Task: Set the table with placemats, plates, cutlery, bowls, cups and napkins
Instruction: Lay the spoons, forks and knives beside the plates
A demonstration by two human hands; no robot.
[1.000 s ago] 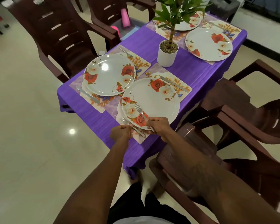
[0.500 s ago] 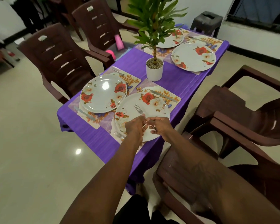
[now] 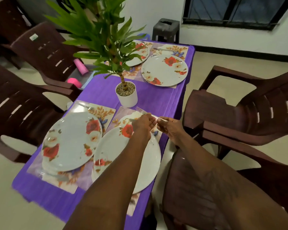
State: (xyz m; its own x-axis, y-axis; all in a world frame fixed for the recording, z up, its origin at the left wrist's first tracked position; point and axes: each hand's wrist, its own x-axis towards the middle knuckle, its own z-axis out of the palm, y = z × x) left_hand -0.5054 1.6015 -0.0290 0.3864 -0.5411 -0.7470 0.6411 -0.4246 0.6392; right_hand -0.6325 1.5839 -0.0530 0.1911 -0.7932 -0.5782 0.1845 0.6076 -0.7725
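Observation:
The table [image 3: 156, 100] wears a purple cloth and carries floral placemats with white rose-patterned plates. The nearest plate [image 3: 123, 163] lies on its placemat [image 3: 121, 113] under my left forearm. At its far edge both hands meet around one silver fork [image 3: 140, 110], tines pointing far-left above the placemat. My right hand [image 3: 170, 128] pinches the handle end. My left hand [image 3: 142, 123] curls its fingers on the fork's middle. A second plate [image 3: 70, 140] lies to the left with a fork [image 3: 86, 107] beyond it. A third plate [image 3: 165, 70] rests at the far end.
A potted plant [image 3: 126, 95] in a white pot stands mid-table, just beyond the hands. Dark brown plastic chairs flank the table, one close on the right [image 3: 239, 113] and one at left [image 3: 15, 105]. Pink cups [image 3: 80, 65] lie on a far-left chair seat. A dark stool [image 3: 166, 29] stands behind.
Both hands left the near edge of the closest plate and carried the fork to its far edge. My left hand let go of the cutlery on the placemat and joined the right.

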